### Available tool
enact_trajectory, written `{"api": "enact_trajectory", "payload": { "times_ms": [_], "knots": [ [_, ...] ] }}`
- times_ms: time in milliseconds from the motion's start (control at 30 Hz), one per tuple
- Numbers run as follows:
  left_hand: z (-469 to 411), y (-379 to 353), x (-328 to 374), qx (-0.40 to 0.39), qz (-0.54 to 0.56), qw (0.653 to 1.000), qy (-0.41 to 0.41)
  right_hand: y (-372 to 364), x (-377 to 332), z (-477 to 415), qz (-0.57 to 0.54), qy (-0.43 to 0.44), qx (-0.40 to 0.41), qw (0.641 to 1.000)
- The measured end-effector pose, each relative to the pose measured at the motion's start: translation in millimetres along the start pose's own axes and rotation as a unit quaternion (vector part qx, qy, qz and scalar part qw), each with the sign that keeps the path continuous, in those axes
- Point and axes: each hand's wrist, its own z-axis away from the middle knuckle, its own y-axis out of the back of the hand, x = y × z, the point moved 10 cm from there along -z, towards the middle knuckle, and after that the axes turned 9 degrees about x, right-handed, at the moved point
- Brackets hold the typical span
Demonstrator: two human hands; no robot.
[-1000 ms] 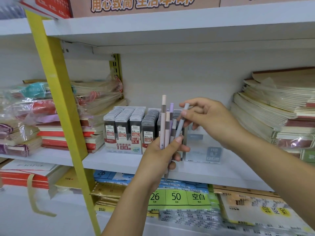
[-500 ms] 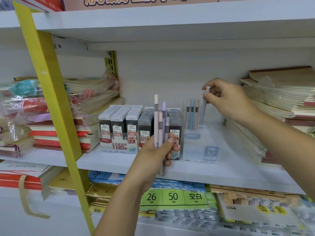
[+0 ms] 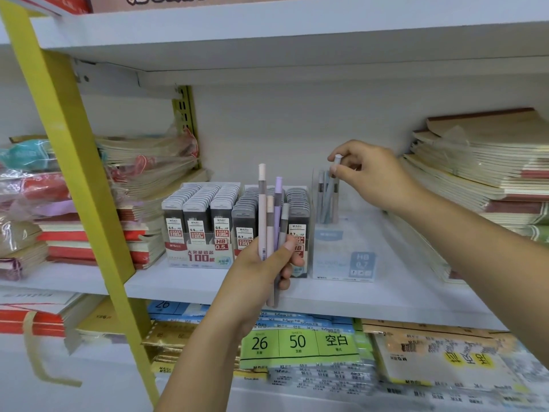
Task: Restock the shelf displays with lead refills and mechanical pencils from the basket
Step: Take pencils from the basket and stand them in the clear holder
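Observation:
My left hand point(image 3: 264, 269) grips a bunch of several pastel mechanical pencils point(image 3: 271, 215), pink, beige, purple and grey, upright in front of the shelf. My right hand point(image 3: 371, 173) pinches the top of one pale blue-grey mechanical pencil point(image 3: 331, 188) and holds it in the back of the clear pencil display box point(image 3: 341, 257), among a few pencils standing there. Left of that box stands the display of lead refill cases point(image 3: 208, 215), filled in rows. The basket is out of view.
Stacks of notebooks lie on the shelf at the right point(image 3: 487, 173) and at the left point(image 3: 142, 179). A yellow upright post point(image 3: 77, 162) slants across the left. Paper pads point(image 3: 297, 343) fill the shelf below. Another white shelf point(image 3: 267, 34) hangs close overhead.
My right hand took one pencil from the bunch, carried it right to the clear box and has lowered it in among the standing pencils. My left hand keeps the bunch upright.

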Motion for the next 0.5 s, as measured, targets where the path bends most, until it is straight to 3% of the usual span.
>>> {"api": "enact_trajectory", "payload": {
  "times_ms": [500],
  "knots": [
    [1,2,1,0.003,0.002,1.000,0.005,-18,2,3,0.003,-0.011,-0.043,0.999]
  ]
}}
